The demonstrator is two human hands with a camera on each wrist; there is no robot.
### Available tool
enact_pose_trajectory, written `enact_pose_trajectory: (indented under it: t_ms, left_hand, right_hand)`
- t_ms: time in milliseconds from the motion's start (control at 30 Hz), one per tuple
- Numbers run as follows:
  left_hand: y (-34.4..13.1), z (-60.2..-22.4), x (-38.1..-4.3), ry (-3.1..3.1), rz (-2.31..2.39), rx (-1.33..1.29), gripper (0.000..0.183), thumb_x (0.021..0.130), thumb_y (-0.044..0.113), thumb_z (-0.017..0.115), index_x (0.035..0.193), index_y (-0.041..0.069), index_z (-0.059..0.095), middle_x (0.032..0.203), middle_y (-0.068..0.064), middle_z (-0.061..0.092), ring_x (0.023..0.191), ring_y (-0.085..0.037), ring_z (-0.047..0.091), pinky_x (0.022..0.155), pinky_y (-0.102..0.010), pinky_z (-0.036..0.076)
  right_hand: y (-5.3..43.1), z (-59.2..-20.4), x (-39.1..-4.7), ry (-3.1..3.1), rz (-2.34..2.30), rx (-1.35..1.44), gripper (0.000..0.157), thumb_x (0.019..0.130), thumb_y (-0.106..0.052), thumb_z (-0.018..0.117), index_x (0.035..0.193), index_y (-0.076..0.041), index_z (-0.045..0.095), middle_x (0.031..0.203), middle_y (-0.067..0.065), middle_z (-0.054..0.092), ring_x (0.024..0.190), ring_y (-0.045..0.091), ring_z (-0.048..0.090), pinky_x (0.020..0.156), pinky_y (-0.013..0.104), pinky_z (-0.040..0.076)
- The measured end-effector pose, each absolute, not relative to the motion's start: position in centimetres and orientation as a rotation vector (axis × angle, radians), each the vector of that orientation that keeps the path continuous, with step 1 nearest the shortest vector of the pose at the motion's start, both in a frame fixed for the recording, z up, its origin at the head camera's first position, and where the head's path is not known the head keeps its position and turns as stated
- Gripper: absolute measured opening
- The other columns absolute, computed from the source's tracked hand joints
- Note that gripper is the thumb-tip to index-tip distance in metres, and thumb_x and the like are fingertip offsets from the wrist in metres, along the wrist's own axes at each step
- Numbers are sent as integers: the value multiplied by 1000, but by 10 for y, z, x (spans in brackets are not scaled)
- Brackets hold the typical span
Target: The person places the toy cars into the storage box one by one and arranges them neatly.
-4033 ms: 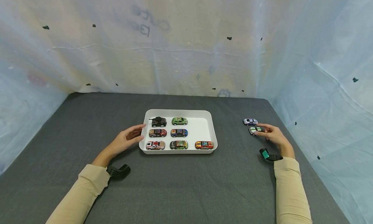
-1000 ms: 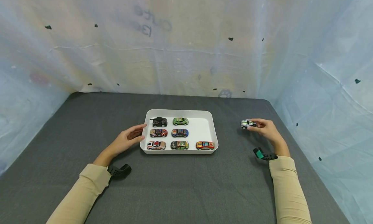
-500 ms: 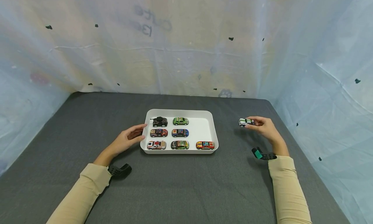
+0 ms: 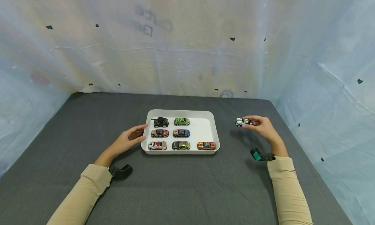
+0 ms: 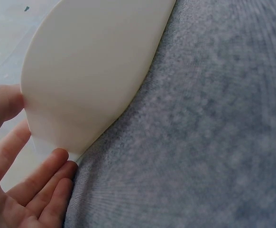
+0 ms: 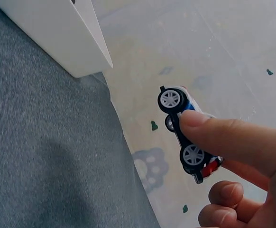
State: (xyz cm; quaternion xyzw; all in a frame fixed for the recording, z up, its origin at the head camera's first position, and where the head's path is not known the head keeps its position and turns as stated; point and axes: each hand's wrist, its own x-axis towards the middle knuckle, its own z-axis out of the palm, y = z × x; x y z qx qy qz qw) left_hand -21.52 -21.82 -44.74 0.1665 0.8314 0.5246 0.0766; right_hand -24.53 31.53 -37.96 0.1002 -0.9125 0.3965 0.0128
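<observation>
My right hand [image 4: 262, 126] holds a white and green toy car [image 4: 242, 122] above the grey table, right of the white tray [image 4: 202, 114]. In the right wrist view the thumb presses along the side of the toy car [image 6: 178, 130], whose black underside, pale wheels and red and blue patches show. I cannot tell whether a second car sits in the same grip. Against the tray's left end lies my left hand [image 4: 129, 138], its extended fingers touching the rim. The left wrist view shows those fingertips [image 5: 59, 154] at the tray's outer wall [image 5: 95, 71].
Inside the tray stand several toy cars in rows, among them a black one with a turret [image 4: 160, 122], a green one [image 4: 182, 121], a blue one [image 4: 181, 133] and a red-yellow one [image 4: 206, 146]. Pale plastic sheeting [image 4: 187, 56] rises behind the table.
My right hand has picked up the white and green car and carried it slightly left and up. The white and blue car beside it has gone out of sight. My left hand stays put.
</observation>
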Motion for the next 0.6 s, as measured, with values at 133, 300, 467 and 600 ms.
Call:
enact_pose_trajectory:
  t_ms: [133,300,467,600]
  left_hand:
    - [-218,-447,-215,2487,1573,500,56,97,26,59,148,13,39,154,-15,37,140,-36,39,100,-5,38]
    - [-218,-448,-216,2492,1560,489,57,97,27,59,148,13,38,155,-15,37,140,-35,39,113,-40,39]
    - [-218,-448,-215,2488,1563,478,57,97,27,59,148,12,38,155,-16,36,141,-36,38,113,-52,33]
    - [-218,-448,-215,2477,1569,475,57,97,27,59,149,12,38,155,-16,35,141,-37,37,113,-53,32]
  right_hand:
    - [310,-380,-245,-2833,1249,332,38,87,-20,73,119,-1,67,72,-4,38,66,7,33,58,25,30]
    - [299,-380,-246,-2830,1284,390,36,86,-17,73,117,1,67,69,-5,38,62,7,33,57,25,31]
    - [286,-378,-244,-2835,1334,434,36,86,-15,73,117,2,66,69,-4,37,62,7,33,57,24,31]
    - [278,-379,-244,-2842,1346,473,36,85,-12,73,117,3,66,69,-3,35,61,6,32,57,23,31]
